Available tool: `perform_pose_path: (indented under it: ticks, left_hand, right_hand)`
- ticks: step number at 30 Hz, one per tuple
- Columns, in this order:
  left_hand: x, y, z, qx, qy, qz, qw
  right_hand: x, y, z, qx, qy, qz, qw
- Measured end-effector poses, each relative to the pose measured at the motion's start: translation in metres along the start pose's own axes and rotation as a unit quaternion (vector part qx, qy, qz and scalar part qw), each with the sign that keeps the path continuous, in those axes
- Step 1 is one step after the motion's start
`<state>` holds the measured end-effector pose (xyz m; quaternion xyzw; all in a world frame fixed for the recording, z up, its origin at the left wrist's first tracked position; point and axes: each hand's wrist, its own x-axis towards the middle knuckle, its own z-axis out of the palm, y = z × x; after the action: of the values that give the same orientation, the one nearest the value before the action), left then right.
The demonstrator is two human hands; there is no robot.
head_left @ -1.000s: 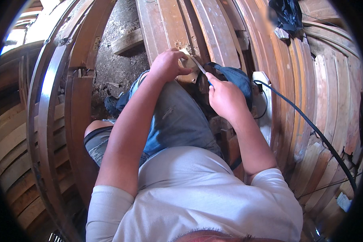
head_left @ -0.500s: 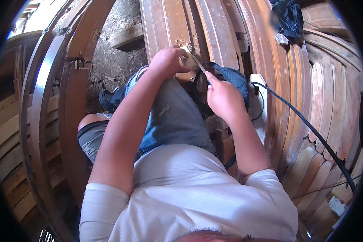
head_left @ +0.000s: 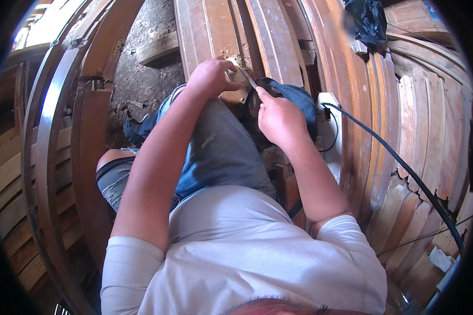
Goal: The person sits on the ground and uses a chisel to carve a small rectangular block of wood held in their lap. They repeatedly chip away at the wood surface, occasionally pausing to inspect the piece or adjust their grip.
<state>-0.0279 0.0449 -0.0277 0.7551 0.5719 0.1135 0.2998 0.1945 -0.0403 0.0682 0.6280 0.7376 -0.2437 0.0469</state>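
My left hand (head_left: 211, 79) curls its fingers and thumb round a small pale piece of wood (head_left: 235, 80) on the brown plank in front of me. Part of that piece is hidden by my fingers. My right hand (head_left: 279, 116) grips a slim hand tool with a narrow metal blade (head_left: 248, 77). The blade slants up and left, its tip at the pale wood by my left fingertips. Whether it is a knife, a file or a chisel cannot be made out. Light shavings (head_left: 233, 56) lie just past my left hand.
Long brown boards (head_left: 201, 31) run away from me. A dark blue cloth bag or garment (head_left: 298, 102) lies beside my right hand. Farther right, a black cable (head_left: 386, 139) arcs past stacked planks (head_left: 431, 115). Tall wooden frames (head_left: 92, 131) stand at left, with a loose plank (head_left: 157, 48) on the dirt floor.
My right hand has pushed slightly forward and left, bringing the blade farther across the pale wood. My left hand keeps its hold. The whole view has shifted a little.
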Motion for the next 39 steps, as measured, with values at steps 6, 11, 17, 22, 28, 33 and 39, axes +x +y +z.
perform_pose_path:
  ticks: [6,11,17,22,28,33,39]
  left_hand:
    - [-0.001,-0.007,0.002,-0.004,-0.002,0.024,1.0]
    - [-0.002,-0.006,0.001,-0.019,0.004,0.026,0.999]
    - [0.002,-0.007,0.002,-0.015,-0.006,0.026,1.0]
    - [-0.002,-0.004,-0.001,-0.013,-0.011,0.007,1.0]
    - [0.001,-0.005,-0.001,-0.024,-0.007,0.002,1.0]
    - [-0.001,-0.006,0.0,-0.007,-0.011,0.01,1.0]
    - [0.002,-0.007,0.002,-0.011,-0.002,0.017,1.0]
  right_hand:
    - [-0.006,0.004,-0.005,0.001,0.001,-0.01,1.0]
    - [0.003,-0.005,-0.002,-0.005,-0.015,0.027,0.999]
    - [0.023,0.003,0.007,0.018,-0.003,0.002,1.0]
    - [-0.006,-0.003,-0.018,0.012,-0.035,0.031,0.999]
    - [0.009,-0.002,-0.015,0.024,-0.019,0.009,0.999]
    - [-0.003,0.005,-0.015,0.018,-0.017,0.005,1.0]
    - [0.023,0.0,0.0,0.029,-0.003,-0.001,1.0]
